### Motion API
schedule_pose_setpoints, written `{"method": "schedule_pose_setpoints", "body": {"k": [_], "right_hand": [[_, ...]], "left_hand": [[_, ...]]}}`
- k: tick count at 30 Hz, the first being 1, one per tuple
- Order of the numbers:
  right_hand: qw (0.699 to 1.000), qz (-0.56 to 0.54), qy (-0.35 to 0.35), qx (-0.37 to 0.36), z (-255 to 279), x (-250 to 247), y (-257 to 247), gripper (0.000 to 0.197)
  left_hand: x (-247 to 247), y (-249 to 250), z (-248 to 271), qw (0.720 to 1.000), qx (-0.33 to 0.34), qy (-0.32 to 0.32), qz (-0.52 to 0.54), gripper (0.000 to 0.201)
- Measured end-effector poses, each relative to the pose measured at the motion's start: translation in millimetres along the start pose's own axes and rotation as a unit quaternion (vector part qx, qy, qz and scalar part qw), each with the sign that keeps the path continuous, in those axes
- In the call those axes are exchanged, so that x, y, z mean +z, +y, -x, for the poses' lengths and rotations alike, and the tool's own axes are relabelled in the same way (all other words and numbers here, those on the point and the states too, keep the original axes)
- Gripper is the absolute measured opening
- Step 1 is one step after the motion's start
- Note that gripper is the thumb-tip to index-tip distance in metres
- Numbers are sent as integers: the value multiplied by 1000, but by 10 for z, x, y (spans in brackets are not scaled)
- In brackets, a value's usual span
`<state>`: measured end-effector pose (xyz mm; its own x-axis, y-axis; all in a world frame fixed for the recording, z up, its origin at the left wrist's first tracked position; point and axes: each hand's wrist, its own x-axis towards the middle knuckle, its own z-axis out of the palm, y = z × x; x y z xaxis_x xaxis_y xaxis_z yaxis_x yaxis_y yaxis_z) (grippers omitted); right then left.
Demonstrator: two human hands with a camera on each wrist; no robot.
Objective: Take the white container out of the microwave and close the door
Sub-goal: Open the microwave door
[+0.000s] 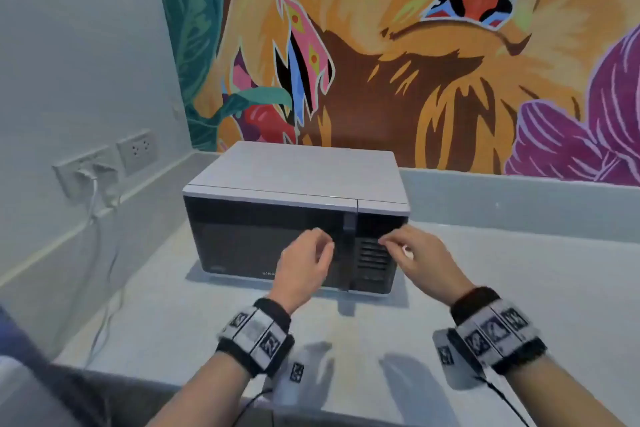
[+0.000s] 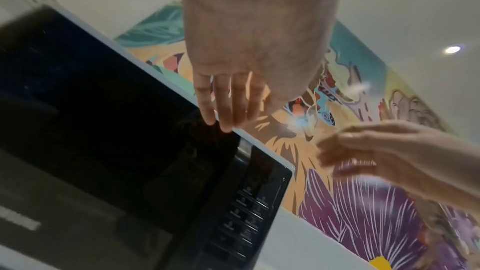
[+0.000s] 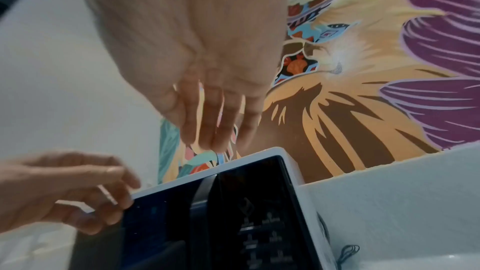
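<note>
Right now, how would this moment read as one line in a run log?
microwave: door shut | white container: not visible | left hand: empty, near handle | right hand: empty, before control panel

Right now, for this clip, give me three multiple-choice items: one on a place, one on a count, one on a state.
1. Where does the microwave stand?
A. on the counter
B. on the floor
C. on a shelf

2. How many plugs sit in the wall sockets?
A. none
B. two
C. five

3. How is the microwave door?
A. wide open
B. removed
C. closed

A: its base rests on the grey counter. B: two white plugs with cords show. C: the door lies flush, while the left hand and right hand hover empty.
</note>
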<state>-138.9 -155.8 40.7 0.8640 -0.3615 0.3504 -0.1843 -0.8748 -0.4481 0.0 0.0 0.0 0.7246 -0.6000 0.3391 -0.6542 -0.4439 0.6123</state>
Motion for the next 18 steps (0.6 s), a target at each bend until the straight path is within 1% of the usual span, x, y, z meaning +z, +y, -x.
{"method": "schedule_pose_setpoints", "body": {"k": [2, 4, 7, 9, 11, 13, 15, 18], "right_hand": [[998, 50, 44, -8, -340, 35, 29, 24], [994, 88, 66, 4, -633, 57, 62, 26], [988, 146, 39, 18, -761, 219, 206, 34], [988, 156, 12, 22, -787, 285, 260, 38], [990, 140, 6, 23, -793, 340, 279, 39], [991, 129, 3, 26, -771, 398, 294, 39], [991, 128, 5, 28, -767, 430, 308, 40], [991, 130, 6, 20, -776, 427, 347, 44]], "left_hand": [[151, 163, -231, 998, -45, 24, 21, 32], [289, 310, -444, 995, -98, 3, 30, 50], [501, 332, -654, 978, -195, -45, 51, 75], [605, 297, -775, 964, -240, -72, 94, 83], [686, 281, -842, 940, -274, -82, 187, 84], [774, 271, -853, 919, -295, -70, 251, 83], [818, 291, -846, 922, -298, -53, 242, 79], [800, 394, -786, 938, -290, -13, 190, 65]]}}
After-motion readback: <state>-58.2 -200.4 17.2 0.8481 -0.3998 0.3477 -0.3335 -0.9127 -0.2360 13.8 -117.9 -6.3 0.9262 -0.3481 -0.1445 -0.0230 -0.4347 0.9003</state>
